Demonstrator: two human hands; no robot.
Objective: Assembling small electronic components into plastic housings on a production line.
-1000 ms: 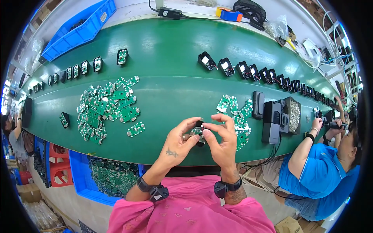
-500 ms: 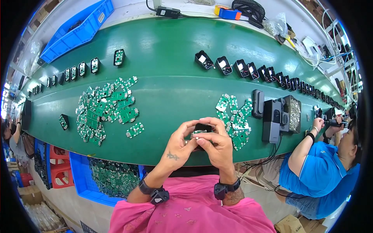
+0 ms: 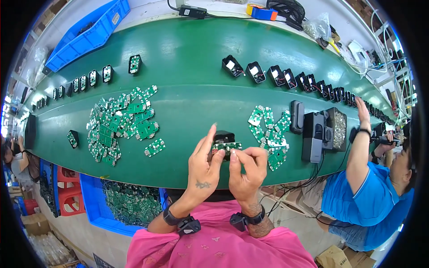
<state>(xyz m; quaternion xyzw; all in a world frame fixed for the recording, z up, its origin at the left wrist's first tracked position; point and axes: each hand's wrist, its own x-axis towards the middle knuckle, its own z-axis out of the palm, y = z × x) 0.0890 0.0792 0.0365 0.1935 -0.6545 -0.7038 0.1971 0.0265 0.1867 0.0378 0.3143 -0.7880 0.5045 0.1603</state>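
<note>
Close in front of me, a black plastic case (image 3: 225, 135) is tilted up, with a green circuit board (image 3: 229, 145) at its near side. My left hand (image 3: 202, 172) is closed round the case's left side, forefinger stretched along it and thumb at the board's lower edge. My right hand (image 3: 248, 173) pinches a small white piece (image 3: 233, 152) against the board's near edge; its exact kind is too small to tell. A heap of green circuit boards (image 3: 114, 125) lies to the left, and a smaller pile of boards (image 3: 270, 134) lies just right of my hands.
A row of black cases (image 3: 255, 72) runs away to the right; board-filled cases (image 3: 107, 73) line the left. A grey-black device (image 3: 313, 136) and a box of small metal parts (image 3: 338, 129) stand right. A co-worker (image 3: 357, 192) sits there. A blue bin (image 3: 96, 210) of boards is below the table.
My right hand has drawn back from over the case, and my left fingers have straightened, leaving case and board more visible. The co-worker's arm has reached farther toward the row of cases.
</note>
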